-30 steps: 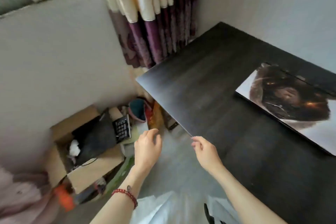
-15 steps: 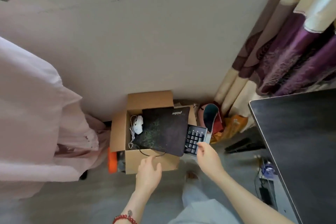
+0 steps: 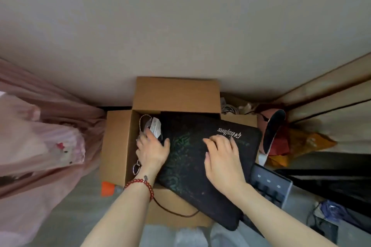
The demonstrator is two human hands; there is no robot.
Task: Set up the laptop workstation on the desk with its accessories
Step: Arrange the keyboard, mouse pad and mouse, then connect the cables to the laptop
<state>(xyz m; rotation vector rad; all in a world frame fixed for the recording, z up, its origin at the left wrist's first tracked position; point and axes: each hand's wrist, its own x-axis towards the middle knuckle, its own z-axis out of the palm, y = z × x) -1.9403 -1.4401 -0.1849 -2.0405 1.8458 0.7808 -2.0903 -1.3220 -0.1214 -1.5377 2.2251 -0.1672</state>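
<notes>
- Two hands work in one cardboard box [image 3: 118, 146] on the floor: the left hand [image 3: 153, 151] reaches down into the box's left side, its fingers [image 3: 149, 133] curled toward the white mouse [image 3: 156, 128], though whether they actually grip it cannot be told.
- One right hand [image 3: 221, 159] lies palm-down on the black mouse pad [image 3: 192, 166], its fingers [image 3: 216, 140] spread and fairly straight, pressing and not pinching.
- One mouse pad lies tilted across the box's top, long axis running from far-left to near-right, its near corner overhanging the rim; the right hand is the nearer one to it.
- One mouse sits just beyond the left fingertips, beside the pad's left edge, with its cable [image 3: 143, 120] looped beside it.
- One keyboard [image 3: 271, 186] pokes out from beneath the pad's right side, just right of the right wrist.
- One brown cable [image 3: 176, 213] hangs over the box's near wall.
- My guess is the pad comes out first, lifted toward the bench.
</notes>
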